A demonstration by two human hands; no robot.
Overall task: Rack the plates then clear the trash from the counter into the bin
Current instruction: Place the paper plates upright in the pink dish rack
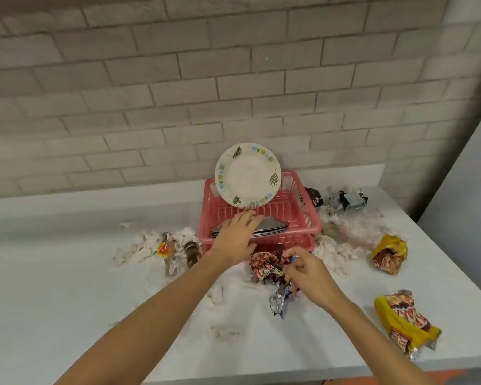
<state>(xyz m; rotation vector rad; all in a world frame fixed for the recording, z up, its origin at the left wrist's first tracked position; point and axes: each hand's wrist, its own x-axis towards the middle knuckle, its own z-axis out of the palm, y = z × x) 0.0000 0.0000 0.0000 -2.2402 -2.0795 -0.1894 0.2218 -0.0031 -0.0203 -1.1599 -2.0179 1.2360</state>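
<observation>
Right grip (306, 273) is clenched on crumpled wrappers (264, 265), left grip (235, 237) is laid released on steel plates (272, 227) in the pink rack (303, 218), floral plate (247, 175) is racked upright, trash (400, 318) is left across the surface (67, 301).

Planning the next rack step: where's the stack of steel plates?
Head view, centre: the steel plates lie flat inside the pink dish rack, under the left hand, in front of the upright patterned plate.
</observation>
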